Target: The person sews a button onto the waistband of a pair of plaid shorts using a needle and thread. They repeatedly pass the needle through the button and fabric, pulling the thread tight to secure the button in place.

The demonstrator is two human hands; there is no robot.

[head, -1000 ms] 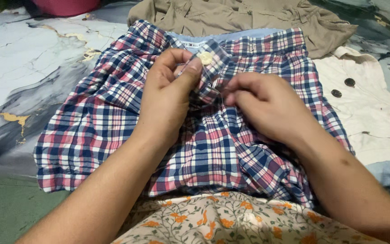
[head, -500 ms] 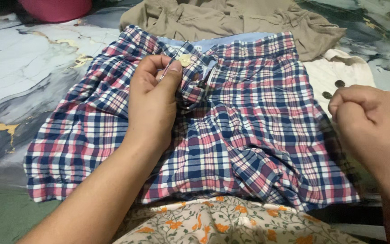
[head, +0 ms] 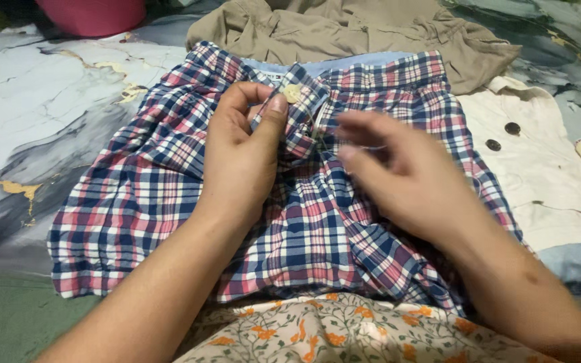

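Left hand (head: 243, 158) pinches the plaid shorts (head: 169, 181) waistband just beside the pale button (head: 293, 93); right hand (head: 398, 178), blurred, hovers right of the button, grip impossible to tell.

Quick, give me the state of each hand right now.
Left hand: closed, pinching the plaid shorts at the waistband beside the pale button.
Right hand: blurred, over the shorts; its grip cannot be told.

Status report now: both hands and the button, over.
Left hand pinches plaid shorts beside button. Right hand blurred over the shorts, grip unclear. Nothing in the way.
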